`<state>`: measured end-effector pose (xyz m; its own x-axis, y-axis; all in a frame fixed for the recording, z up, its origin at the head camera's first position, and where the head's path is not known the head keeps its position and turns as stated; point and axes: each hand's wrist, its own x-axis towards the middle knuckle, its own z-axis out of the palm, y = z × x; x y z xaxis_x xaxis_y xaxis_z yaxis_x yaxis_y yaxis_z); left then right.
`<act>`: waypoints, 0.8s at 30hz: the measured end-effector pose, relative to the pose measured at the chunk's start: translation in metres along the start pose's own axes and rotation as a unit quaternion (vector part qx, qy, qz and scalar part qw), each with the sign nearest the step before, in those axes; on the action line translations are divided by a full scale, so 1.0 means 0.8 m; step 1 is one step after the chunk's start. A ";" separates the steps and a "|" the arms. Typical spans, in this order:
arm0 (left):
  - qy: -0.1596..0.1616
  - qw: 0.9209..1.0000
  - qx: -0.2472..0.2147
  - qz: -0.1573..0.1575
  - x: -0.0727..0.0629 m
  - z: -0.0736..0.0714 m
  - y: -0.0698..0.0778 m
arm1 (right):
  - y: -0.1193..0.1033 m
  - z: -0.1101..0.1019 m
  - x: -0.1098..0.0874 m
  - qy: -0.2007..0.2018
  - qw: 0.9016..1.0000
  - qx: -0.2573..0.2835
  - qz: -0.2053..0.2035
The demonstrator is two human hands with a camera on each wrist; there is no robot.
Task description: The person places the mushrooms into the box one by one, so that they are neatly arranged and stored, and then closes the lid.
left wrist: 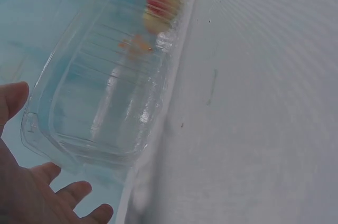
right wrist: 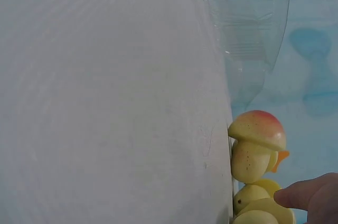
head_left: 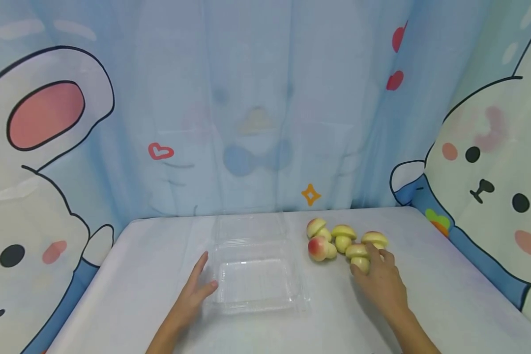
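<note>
A clear plastic box point(head_left: 256, 282) lies with its lid raised behind it in the middle of the table. Beside its left edge my left hand point(head_left: 190, 297) is held with fingers spread and thumb toward the box, gripping nothing; the left wrist view shows the fingers point(left wrist: 74, 195) around the box's corner. To the box's right is a cluster of toy mushrooms, pale yellow with some red-tinged caps. At the near mushroom point(head_left: 357, 253), my right hand point(head_left: 382, 282) pinches with thumb and fingers, the thumb at the stem and fingertips at the cap.
Behind the near mushroom sit several others, among them a red-capped mushroom point(head_left: 319, 248) lying on its side and an upright mushroom point(head_left: 343, 236). A white cloth covers the table point(head_left: 137, 290). A blue cartoon curtain point(head_left: 256, 73) hangs behind the far edge and both sides.
</note>
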<state>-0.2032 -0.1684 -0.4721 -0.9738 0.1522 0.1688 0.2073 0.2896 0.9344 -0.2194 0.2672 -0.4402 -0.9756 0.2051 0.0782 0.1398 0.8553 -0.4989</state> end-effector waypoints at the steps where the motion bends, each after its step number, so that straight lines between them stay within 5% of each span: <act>1: -0.003 1.000 0.004 0.001 0.001 0.001 0.000 | 0.001 0.002 0.001 0.002 1.000 0.001 -0.002; 24: -0.048 0.995 0.086 -0.035 0.001 0.003 -0.001 | 0.006 0.023 0.007 0.059 0.997 0.003 -0.048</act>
<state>-0.2043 -0.1665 -0.4735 -0.9747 0.2129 0.0673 0.1605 0.4586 0.8741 -0.2275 0.2638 -0.4582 -0.9575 0.1769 0.2279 0.0442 0.8707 -0.4899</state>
